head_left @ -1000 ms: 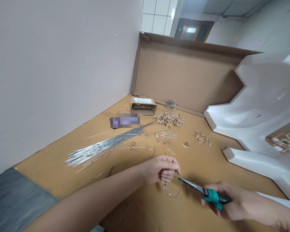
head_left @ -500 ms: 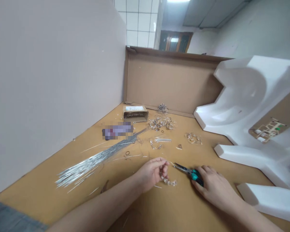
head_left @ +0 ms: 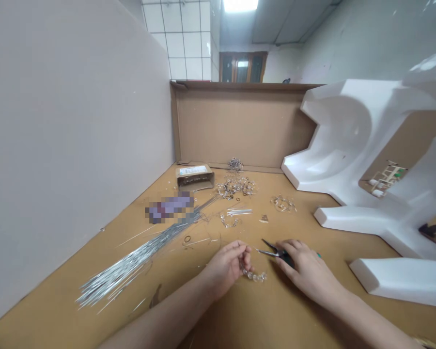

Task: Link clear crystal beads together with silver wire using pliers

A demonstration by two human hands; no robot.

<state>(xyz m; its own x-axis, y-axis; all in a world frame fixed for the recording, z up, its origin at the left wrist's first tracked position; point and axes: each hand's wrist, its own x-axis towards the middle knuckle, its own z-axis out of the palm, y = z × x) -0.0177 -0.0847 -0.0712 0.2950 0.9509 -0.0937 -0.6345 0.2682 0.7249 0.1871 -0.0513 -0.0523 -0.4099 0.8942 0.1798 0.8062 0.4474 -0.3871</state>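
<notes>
My left hand [head_left: 232, 264] is closed on a short strand of clear beads [head_left: 254, 277], which hangs out below the fingers. A thin wire end pokes out from the fingertips toward the right. My right hand [head_left: 305, 269] grips a pair of pliers [head_left: 278, 253] with dark and teal handles. Their jaws are spread apart and point left, with one tip close to the wire end; whether it touches cannot be made out. Beyond the hands lie another curved bead strand [head_left: 229, 221] and several clear straight rods [head_left: 239, 212].
A bundle of silvery wires [head_left: 131, 264] lies at left, beside a blurred purple packet [head_left: 170, 207]. Behind are a small open cardboard box [head_left: 195, 177] and a pile of clear beaded pieces [head_left: 238, 186]. White foam packing [head_left: 352, 216] stands along the right; a cardboard wall [head_left: 232, 126] closes the back.
The pliers' jaws have opened and the tool has turned in my right hand. My left hand keeps the bead strand in nearly the same place. The whole view has shifted slightly.
</notes>
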